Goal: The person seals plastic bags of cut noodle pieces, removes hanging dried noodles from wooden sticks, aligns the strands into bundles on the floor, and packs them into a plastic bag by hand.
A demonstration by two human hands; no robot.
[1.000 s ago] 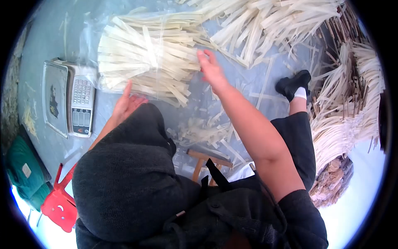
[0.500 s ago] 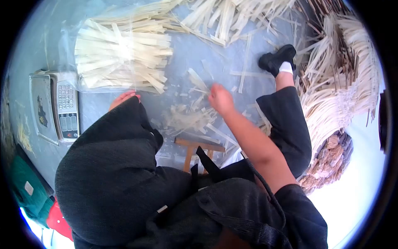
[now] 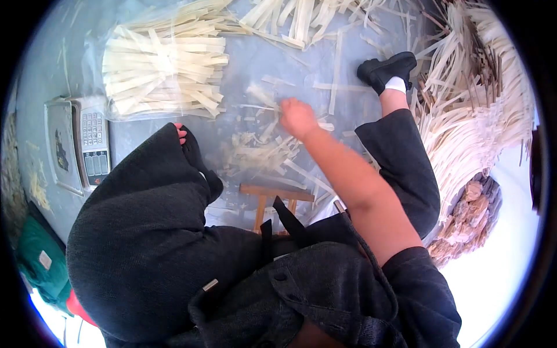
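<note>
A bundle of pale flat strips (image 3: 165, 69) lies in a clear plastic bag on the grey-blue floor at the upper left. My right hand (image 3: 298, 118) is closed just above loose strip scraps (image 3: 258, 149) at the centre; whether it holds one of them is too small to tell. Only a few fingertips of my left hand (image 3: 181, 134) show at the edge of my dark-clothed knee, below the bundle. The rest of that hand is hidden behind the leg.
A scale (image 3: 81, 142) stands at the left. Long strips (image 3: 307, 20) lie at the top, and a large heap (image 3: 464, 133) fills the right side. A wooden stool (image 3: 277, 192) is between my legs. My black shoe (image 3: 386, 71) rests near the heap.
My right hand has left the bundle's right end, come down towards the scraps and closed. My left hand has moved from the bundle's lower edge to behind my knee. The view has shifted.
</note>
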